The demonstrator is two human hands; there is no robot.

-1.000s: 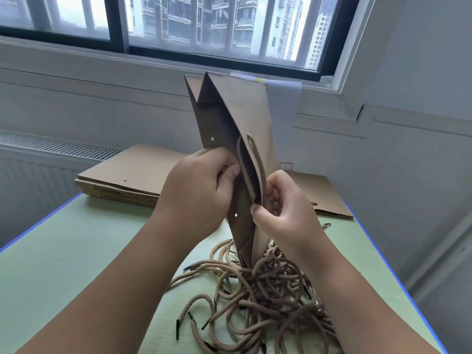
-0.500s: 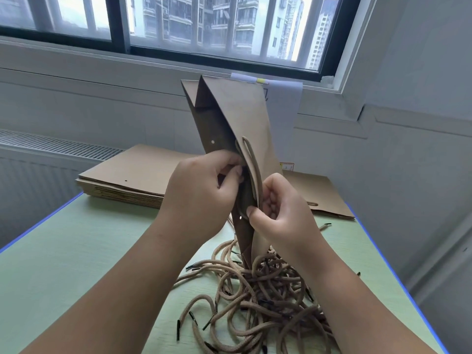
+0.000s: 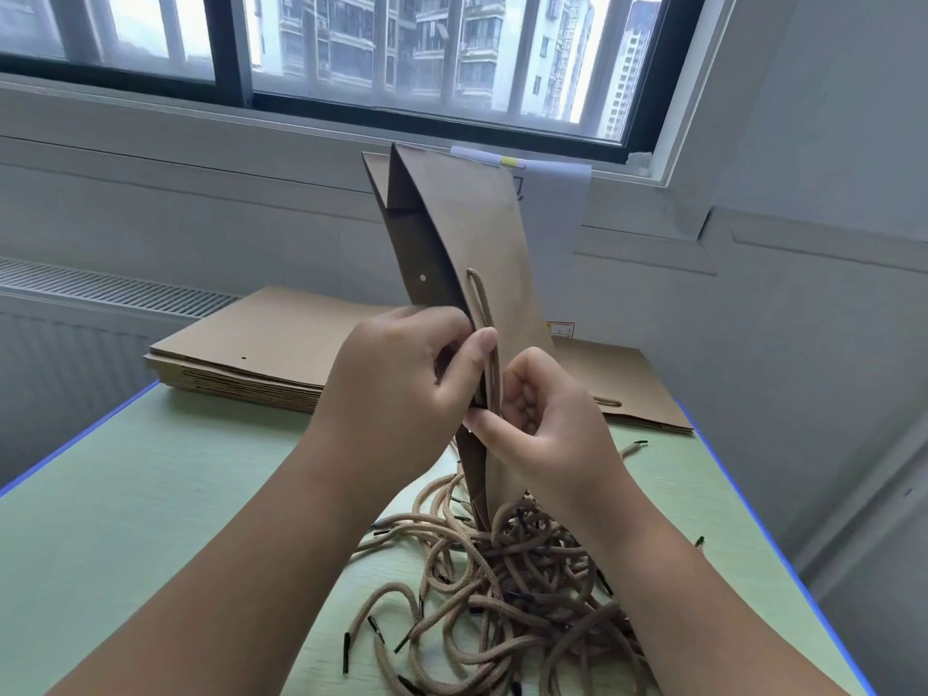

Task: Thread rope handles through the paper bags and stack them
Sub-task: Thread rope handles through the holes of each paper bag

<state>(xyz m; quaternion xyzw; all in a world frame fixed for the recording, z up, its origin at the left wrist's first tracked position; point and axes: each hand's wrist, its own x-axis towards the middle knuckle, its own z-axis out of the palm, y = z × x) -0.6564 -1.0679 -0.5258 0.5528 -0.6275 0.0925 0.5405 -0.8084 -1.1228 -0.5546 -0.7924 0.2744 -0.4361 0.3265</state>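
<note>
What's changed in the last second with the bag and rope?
The rope handle loop has narrowed against the paper bag, and the left hand has slid its thumb onto it. The right hand still pinches the bag's edge; bag upright, loose ropes unmoved.

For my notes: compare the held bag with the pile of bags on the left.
The held bag stands upright, partly opened; the pile lies flat, folded. The held bag carries a rope loop; the pile's top shows only an empty hole. Both are brown paper.
</note>
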